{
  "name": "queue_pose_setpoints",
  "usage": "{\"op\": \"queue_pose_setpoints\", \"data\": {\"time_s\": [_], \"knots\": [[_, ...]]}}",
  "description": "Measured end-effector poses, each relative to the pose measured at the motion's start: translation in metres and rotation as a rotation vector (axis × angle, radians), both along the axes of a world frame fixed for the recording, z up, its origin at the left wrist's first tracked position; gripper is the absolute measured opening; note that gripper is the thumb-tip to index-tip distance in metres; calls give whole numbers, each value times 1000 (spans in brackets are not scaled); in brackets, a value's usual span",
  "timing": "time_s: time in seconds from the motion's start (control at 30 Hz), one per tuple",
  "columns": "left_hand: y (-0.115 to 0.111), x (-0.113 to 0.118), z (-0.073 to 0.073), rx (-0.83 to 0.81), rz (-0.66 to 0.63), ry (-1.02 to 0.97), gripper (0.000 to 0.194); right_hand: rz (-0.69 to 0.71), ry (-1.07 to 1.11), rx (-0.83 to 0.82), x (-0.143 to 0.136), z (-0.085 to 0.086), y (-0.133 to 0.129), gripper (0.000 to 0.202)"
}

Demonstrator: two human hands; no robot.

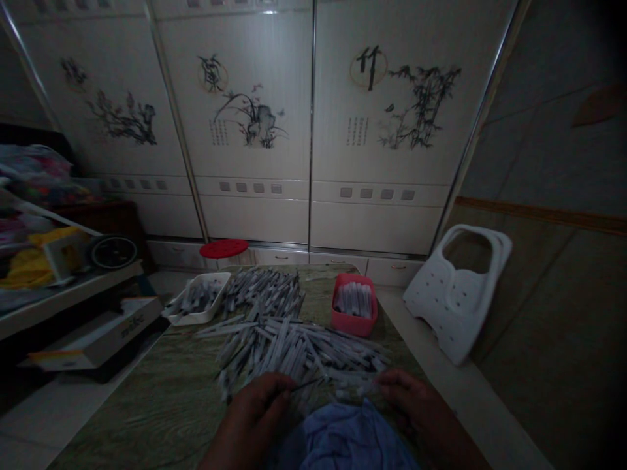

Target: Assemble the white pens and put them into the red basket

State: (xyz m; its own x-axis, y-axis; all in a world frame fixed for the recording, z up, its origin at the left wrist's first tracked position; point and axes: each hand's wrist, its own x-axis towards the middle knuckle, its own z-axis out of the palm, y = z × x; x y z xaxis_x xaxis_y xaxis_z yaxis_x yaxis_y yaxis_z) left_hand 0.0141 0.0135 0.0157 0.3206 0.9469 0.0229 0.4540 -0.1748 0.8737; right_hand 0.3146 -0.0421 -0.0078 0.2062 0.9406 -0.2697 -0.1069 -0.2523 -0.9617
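My left hand (259,414) is at the bottom centre, its thumb and forefinger pinched on a thin dark stick (307,384) that points right. Across from it, my right hand (409,395) has its fingers closed around the end of a small translucent piece (366,386). Just beyond both hands lies a large loose pile of slim clear-and-grey pen-like tubes (279,343). Between my hands, nearest me, is a crumpled blue cloth (350,437). The picture is dim, so fine details of the held pieces are unclear.
A white tray (200,316) with similar tubes stands at the table's far left, a pink basket (353,324) of tubes at the far right. The table (142,418) has a green-brown top. Beyond are a red stool (224,248), a white plastic seat (455,294) and a cluttered shelf (73,281).
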Motion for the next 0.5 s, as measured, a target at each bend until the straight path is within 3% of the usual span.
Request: {"op": "queue_pose_setpoints", "data": {"time_s": [0.27, 0.5], "knots": [[-2, -2, -1, 9, -40, 37, 28, 52, -14, -39, -1, 2, -2, 17], [-4, -3, 7, -23, -79, 118, 19, 177, -58, -56, -1, 8, -6, 10]]}}
